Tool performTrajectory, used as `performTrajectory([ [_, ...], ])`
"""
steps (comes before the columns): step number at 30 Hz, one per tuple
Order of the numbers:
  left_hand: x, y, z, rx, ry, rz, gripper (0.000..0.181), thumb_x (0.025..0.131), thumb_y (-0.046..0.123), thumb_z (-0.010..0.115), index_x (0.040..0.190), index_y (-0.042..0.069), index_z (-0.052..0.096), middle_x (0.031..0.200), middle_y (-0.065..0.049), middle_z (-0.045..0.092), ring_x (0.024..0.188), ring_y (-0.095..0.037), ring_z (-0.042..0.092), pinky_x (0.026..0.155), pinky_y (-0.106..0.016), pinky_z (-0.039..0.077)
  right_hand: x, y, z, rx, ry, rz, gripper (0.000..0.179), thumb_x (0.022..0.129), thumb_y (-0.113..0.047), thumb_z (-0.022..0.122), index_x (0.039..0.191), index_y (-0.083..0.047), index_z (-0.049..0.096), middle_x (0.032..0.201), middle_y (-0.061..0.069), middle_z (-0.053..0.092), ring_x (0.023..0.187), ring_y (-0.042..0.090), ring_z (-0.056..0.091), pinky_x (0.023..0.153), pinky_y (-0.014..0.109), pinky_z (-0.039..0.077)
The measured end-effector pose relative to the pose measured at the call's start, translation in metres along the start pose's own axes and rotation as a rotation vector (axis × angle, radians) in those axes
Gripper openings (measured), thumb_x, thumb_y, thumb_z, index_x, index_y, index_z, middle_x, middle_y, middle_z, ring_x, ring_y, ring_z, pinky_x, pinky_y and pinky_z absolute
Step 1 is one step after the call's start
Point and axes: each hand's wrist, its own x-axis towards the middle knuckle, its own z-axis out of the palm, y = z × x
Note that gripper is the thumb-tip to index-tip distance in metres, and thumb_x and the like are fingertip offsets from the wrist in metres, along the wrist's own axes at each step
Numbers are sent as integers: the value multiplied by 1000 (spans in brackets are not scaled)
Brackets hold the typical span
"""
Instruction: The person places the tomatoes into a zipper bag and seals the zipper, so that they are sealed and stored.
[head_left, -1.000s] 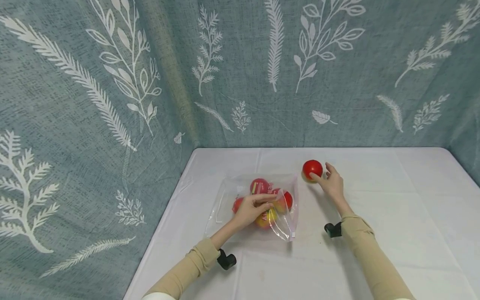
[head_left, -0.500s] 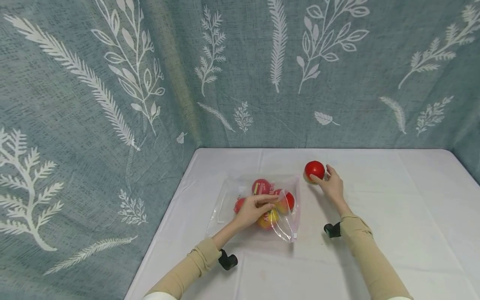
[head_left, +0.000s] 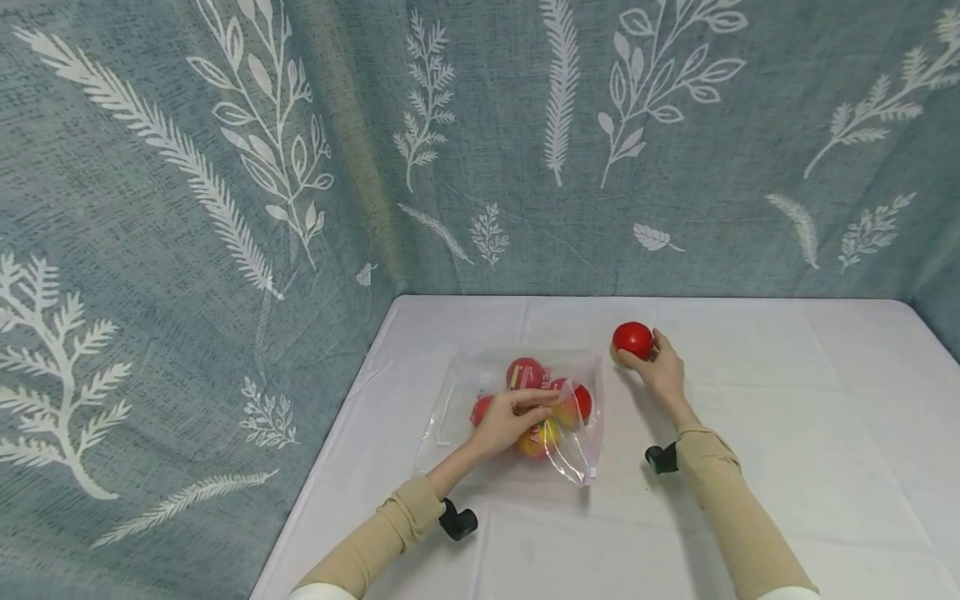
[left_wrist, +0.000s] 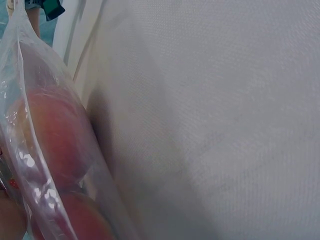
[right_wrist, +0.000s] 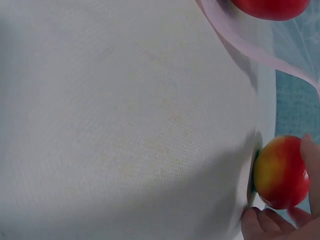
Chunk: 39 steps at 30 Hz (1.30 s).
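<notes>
A clear zip plastic bag (head_left: 465, 375) with pink lettering lies on the table, holding several red-and-yellow fruits that look like apples (head_left: 525, 374). My left hand (head_left: 504, 425) reaches over it and pinches the film of its upper layer, lifting it near the mouth. In the left wrist view, red-yellow fruits (left_wrist: 55, 135) show through the raised film. Right of the bag, a loose red-and-yellow apple (head_left: 633, 340) sits on the table. Around it curls my right hand (head_left: 662, 367), thumb in front and fingers on the right side. The right wrist view shows fingers (right_wrist: 270, 225) touching the apple.
The white-covered table (head_left: 787, 450) ends at a green-blue curtain (head_left: 517, 233) with white leaf prints, behind and at the left. Small black cameras (head_left: 457, 520) hang at both wrists. The bag's pink edge (right_wrist: 260, 55) shows in the right wrist view.
My right hand's fingers have closed in around the loose apple, which stays in about the same place. My left hand keeps its pinch on the bag. The head view has shifted slightly.
</notes>
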Motion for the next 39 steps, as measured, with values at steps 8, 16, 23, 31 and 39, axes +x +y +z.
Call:
performTrajectory([
  [8, 1, -1, 1, -27, -1, -5, 30, 90, 4, 62, 119, -3, 63, 120, -20, 64, 74, -14, 61, 60, -13, 49, 1, 3, 1, -10, 21, -36, 74, 91, -23, 61, 147, 5, 22, 146, 30, 34, 129, 44, 43, 108, 52, 37],
  [16, 0, -1, 2, -14, 5, -4, 30, 90, 4, 62, 119, -3, 63, 121, -20, 64, 80, -17, 63, 62, -13, 49, 1, 4, 2, -10, 39, -46, 72, 91, -21, 61, 147, 5, 24, 146, 30, 36, 125, 44, 46, 107, 51, 38],
  [23, 0, 0, 2, -3, 10, 4, 30, 90, 4, 62, 118, -4, 64, 120, -19, 65, 86, -23, 65, 67, -12, 50, -2, 2, -2, 9, 35, -48, 72, 91, -21, 62, 147, 4, 23, 148, 28, 33, 128, 44, 44, 107, 51, 38],
  [31, 0, 0, 1, -16, 13, -10, 29, 90, 4, 62, 118, -2, 64, 120, -19, 65, 77, -17, 61, 63, -14, 50, -5, 2, -8, 18, 37, -55, 73, 91, -22, 62, 148, 2, 23, 148, 28, 33, 128, 45, 44, 106, 51, 39],
  [39, 0, -1, 2, -58, 2, -9, 29, 90, 3, 62, 118, -4, 64, 115, -22, 66, 65, -16, 56, 58, -14, 48, -9, 3, -16, 41, 35, -51, 74, 92, -22, 61, 150, 0, 19, 150, 26, 30, 131, 44, 41, 106, 51, 38],
])
